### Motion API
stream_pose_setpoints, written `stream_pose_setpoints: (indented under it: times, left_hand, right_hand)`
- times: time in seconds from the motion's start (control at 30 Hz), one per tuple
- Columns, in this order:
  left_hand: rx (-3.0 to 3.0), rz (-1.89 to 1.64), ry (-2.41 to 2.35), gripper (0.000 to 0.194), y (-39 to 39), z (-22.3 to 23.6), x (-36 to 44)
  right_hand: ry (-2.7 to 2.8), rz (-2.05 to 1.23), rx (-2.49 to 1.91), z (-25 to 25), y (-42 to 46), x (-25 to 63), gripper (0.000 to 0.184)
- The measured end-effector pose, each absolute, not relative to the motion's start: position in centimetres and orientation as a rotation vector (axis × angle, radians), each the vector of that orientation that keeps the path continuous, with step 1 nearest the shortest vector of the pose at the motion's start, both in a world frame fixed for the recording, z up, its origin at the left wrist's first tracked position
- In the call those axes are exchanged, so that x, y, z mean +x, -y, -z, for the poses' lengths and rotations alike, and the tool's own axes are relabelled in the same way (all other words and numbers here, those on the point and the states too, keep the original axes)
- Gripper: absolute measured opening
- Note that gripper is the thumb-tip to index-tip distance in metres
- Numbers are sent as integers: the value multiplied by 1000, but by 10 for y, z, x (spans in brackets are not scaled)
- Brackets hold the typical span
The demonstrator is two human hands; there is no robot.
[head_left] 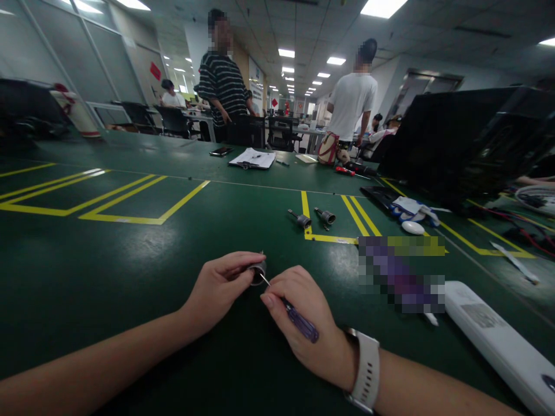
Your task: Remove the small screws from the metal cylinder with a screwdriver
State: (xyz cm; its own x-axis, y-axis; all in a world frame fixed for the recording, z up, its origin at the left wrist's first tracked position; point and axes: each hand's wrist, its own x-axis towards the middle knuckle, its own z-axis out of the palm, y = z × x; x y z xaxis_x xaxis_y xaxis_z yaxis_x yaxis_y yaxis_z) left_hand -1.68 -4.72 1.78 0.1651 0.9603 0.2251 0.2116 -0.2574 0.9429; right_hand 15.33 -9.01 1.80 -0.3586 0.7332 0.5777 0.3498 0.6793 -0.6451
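Note:
My left hand [223, 281] is closed around a small grey hole saw [258, 273], its open cup turned towards me and to the right. In my right hand [303, 312] is a screwdriver [302, 323] with a clear purple handle. Its thin shaft points up and left, with the tip at the mouth of the cup. Whether the tip touches anything inside cannot be made out. Beyond my hands, two similar metal hole saws [300, 219] lie on the green table [173, 248] by a yellow tape corner, with a tiny part [326, 227] beside them.
To the right lie a white power strip [494, 341], a blurred purple packet [396, 274], a white mouse [413, 228] and gloves [414, 209]. Farther back are a clipboard [252, 158], a phone [221, 151] and a red screwdriver [347, 171]. A black monitor [459, 138] stands right; two people stand beyond.

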Motion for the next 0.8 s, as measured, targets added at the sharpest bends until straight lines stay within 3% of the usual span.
stream_pose_setpoints:
  times: [0.33,0.43,0.57,0.8]
  left_hand:
    - [1597,-1118,-1145,21,46,-20,-14]
    - [1563,-1071,-1096,29,44,-18,-15]
    - [1704,-1033,-1033,44,36,-13,-20]
    - [2225,-946,-1172,39,28,-11,-31]
  right_hand:
    - [1933,-545,-881,-17,90,153,14]
    - [1814,-599,-920,-20,88,154,17]
    - [1627,-762,-1062,-21,85,156,22]
    - [1414,-1117,-1066,-9,76,157,30]
